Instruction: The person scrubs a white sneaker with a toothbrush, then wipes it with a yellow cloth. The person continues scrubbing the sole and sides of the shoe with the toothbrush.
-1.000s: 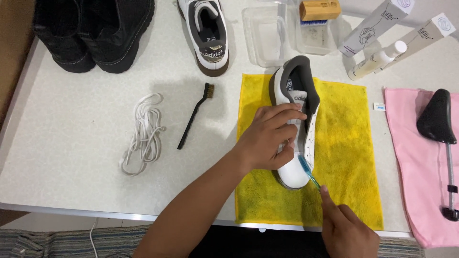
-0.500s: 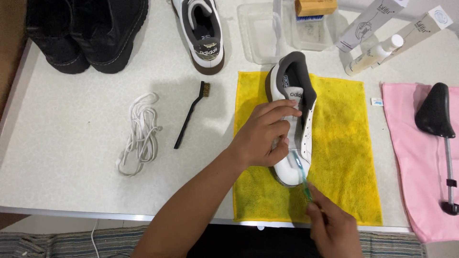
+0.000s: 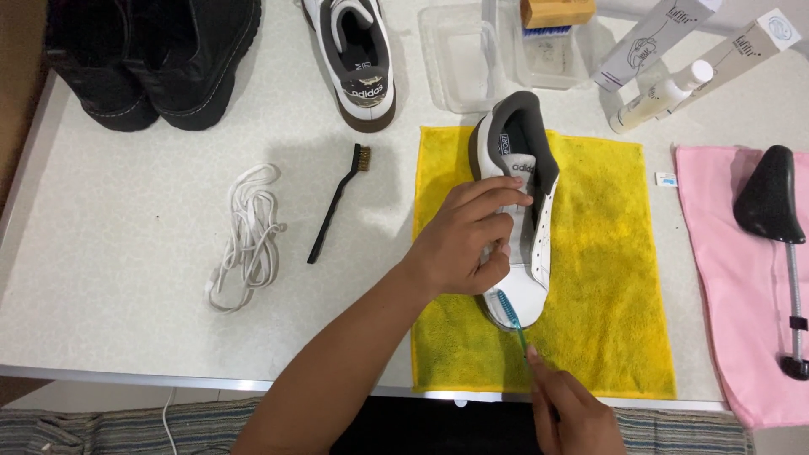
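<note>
The left hand (image 3: pixel 468 244) lies over the middle of a white sneaker (image 3: pixel 522 227). Its fingers are curled around the upper part and hold the shoe firmly from the left side. The sneaker lies on a yellow cloth (image 3: pixel 607 278), which is spread on the white tabletop (image 3: pixel 126 278). The grey opening of the shoe points away from the person and the toe points toward the person.

The right hand (image 3: pixel 573 413) is at the lower edge of the view, just below the cloth. It is closed around the handle of a small teal brush (image 3: pixel 508 310). The bristle end of this brush touches the toe of the sneaker at its left front side.

To the left of the cloth lies a thin black brush (image 3: pixel 337 202) with brass-coloured bristles, and further left is a bundle of white laces (image 3: pixel 249 236). At the far edge of the tabletop stand a pair of black boots (image 3: pixel 152 59) and a second white sneaker (image 3: pixel 358 59) with a dark sole. Behind the cloth are clear plastic containers (image 3: pixel 463 59), and a wooden brush (image 3: pixel 556 13) rests on one of them. Near them lie a small bottle (image 3: pixel 661 97) and two long boxes (image 3: pixel 699 42). On the right a pink cloth (image 3: pixel 725 278) carries a black shoe tree (image 3: pixel 771 202) with a metal rod.
</note>
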